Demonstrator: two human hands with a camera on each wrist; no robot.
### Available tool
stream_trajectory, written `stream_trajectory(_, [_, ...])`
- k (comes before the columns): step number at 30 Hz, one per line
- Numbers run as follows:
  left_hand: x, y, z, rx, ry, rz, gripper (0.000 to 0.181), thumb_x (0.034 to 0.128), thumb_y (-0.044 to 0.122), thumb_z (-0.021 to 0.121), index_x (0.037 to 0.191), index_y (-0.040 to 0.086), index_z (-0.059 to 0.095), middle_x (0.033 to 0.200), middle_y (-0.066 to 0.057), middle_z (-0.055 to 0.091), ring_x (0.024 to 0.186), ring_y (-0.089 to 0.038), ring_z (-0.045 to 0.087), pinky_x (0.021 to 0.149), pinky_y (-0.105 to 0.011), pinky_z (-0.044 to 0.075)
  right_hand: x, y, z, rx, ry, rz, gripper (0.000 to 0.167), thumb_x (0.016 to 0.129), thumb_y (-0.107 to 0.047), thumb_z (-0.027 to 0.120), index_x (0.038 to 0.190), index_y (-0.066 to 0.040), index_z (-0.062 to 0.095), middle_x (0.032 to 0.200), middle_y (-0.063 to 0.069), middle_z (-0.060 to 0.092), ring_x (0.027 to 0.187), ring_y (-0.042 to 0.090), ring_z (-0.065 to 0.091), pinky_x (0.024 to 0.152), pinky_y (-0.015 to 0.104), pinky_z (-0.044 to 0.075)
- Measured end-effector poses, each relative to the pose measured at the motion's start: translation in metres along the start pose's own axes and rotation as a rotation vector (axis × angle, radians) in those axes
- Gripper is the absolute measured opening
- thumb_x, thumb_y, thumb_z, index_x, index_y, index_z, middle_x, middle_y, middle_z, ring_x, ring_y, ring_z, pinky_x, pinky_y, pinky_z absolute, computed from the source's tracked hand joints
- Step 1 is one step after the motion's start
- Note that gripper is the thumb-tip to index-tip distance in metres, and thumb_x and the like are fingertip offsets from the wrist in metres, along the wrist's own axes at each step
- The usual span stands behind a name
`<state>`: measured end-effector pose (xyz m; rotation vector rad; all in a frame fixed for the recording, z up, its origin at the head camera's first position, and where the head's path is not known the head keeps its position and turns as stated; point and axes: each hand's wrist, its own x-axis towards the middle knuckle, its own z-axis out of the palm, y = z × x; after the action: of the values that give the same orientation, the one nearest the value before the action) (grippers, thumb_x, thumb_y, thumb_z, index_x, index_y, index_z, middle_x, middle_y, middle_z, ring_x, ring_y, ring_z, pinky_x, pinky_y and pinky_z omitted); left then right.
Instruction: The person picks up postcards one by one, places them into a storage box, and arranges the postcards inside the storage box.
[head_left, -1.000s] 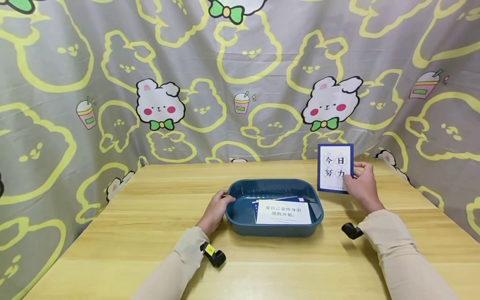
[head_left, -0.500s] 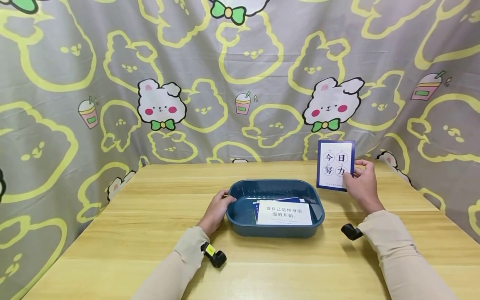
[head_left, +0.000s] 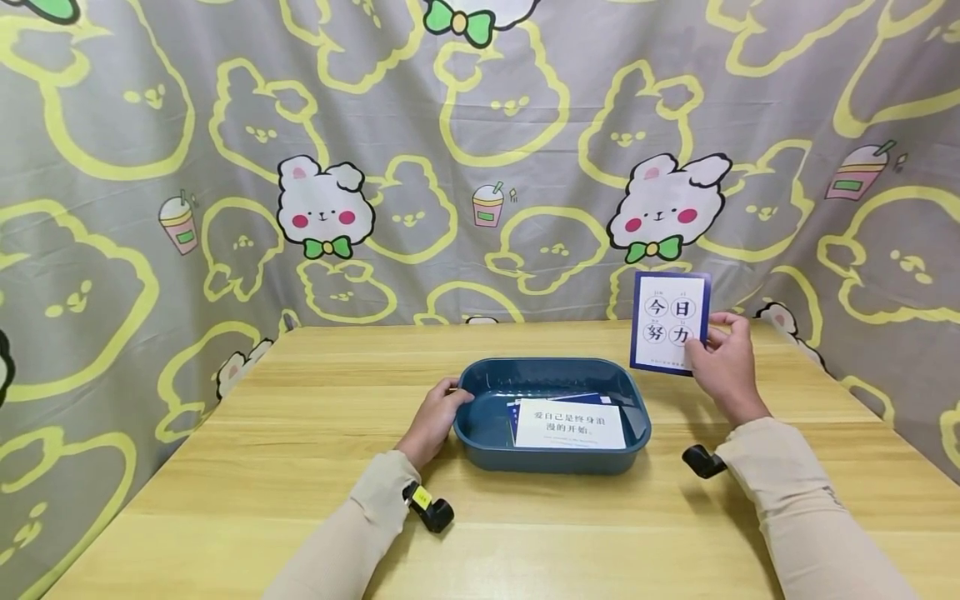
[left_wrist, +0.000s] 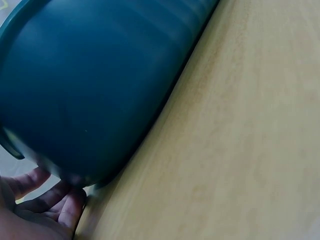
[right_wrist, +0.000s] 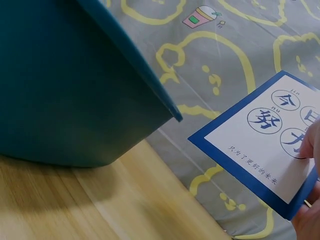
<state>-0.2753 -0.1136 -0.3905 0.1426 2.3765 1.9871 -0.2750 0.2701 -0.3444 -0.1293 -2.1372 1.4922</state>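
Observation:
My right hand (head_left: pixel 726 367) pinches a card with a dark blue border (head_left: pixel 670 323) by its right edge, thumb on the printed face. Held upright above the table, the card shows large Chinese characters in circles. At the left end of a dark teal plastic basin (head_left: pixel 551 461), my left hand (head_left: pixel 435 421) grips the rim with the thumb over it and fingers against the outer wall. Inside the basin's right half lies a white card (head_left: pixel 570 425) with Chinese text, on top of blue-edged cards (head_left: pixel 592 399) that are mostly hidden.
The basin stands on a light wooden table (head_left: pixel 300 467). A grey curtain (head_left: pixel 450 125) with yellow outlines and rabbit faces hangs behind and at both sides. Each wrist bears a small black camera, the left one (head_left: pixel 431 508) beside the basin's front.
My right hand has raised the blue-bordered card slightly and tilted it a little. My left hand and the basin stay where they were.

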Motion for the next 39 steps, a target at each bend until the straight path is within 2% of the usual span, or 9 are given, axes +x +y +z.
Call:
stream_trajectory(10, [-0.001,0.001,0.000,-0.003,0.001,0.006,0.035,0.0929,0.017,0.052,0.122,-0.002,0.053,0.122,-0.016,0.053,0.113,-0.031,0.049,0.101,-0.047,0.037,0.000,-0.008,0.004,0.019,-0.020,-0.042,0.049,0.091,-0.001,0.049,0.133,0.005,0.024,0.126,0.036,0.053,0.078,-0.004,0.053,0.064,0.011,0.047])
stream_trajectory(15, [-0.001,0.001,0.000,-0.008,-0.003,0.007,0.034,0.0933,0.016,0.051,0.122,-0.003,0.053,0.122,-0.017,0.053,0.114,-0.031,0.048,0.102,-0.048,0.037,-0.002,-0.014,0.006,0.020,-0.029,-0.091,0.047,0.090,0.001,0.049,0.131,0.004,0.026,0.123,0.035,0.055,0.077,-0.003,0.055,0.063,0.012,0.047])
stream_trajectory(27, [0.000,0.003,0.001,-0.008,0.007,-0.007,0.032,0.0936,0.016,0.051,0.120,-0.002,0.053,0.123,-0.016,0.053,0.116,-0.031,0.047,0.103,-0.048,0.036,-0.008,-0.026,0.015,-0.043,-0.098,-0.172,0.042,0.093,-0.002,0.049,0.128,0.002,0.027,0.121,0.031,0.059,0.081,0.007,0.057,0.063,0.012,0.046])
stream_trajectory(32, [0.000,0.004,0.001,-0.012,0.004,-0.009,0.031,0.0935,0.016,0.052,0.120,-0.002,0.054,0.122,-0.016,0.053,0.115,-0.031,0.047,0.102,-0.048,0.037,-0.011,-0.028,0.019,-0.049,-0.160,-0.197,0.043,0.094,-0.002,0.049,0.130,0.004,0.026,0.121,0.033,0.058,0.081,0.009,0.059,0.062,0.014,0.048])
stream_trajectory(36, [-0.001,0.004,0.001,-0.011,0.001,-0.007,0.032,0.0935,0.016,0.051,0.120,-0.002,0.054,0.123,-0.016,0.053,0.114,-0.031,0.047,0.103,-0.048,0.036,-0.013,-0.029,0.023,-0.055,-0.205,-0.209,0.041,0.095,-0.002,0.049,0.129,0.003,0.027,0.121,0.033,0.057,0.088,0.024,0.063,0.062,0.014,0.049])
stream_trajectory(39, [-0.001,0.003,0.001,-0.012,-0.002,-0.010,0.033,0.0936,0.016,0.051,0.121,-0.002,0.053,0.123,-0.016,0.053,0.115,-0.031,0.047,0.103,-0.048,0.036,-0.015,-0.029,0.027,-0.047,-0.228,-0.226,0.040,0.095,-0.001,0.049,0.128,0.004,0.028,0.119,0.033,0.059,0.089,0.030,0.063,0.063,0.015,0.049])
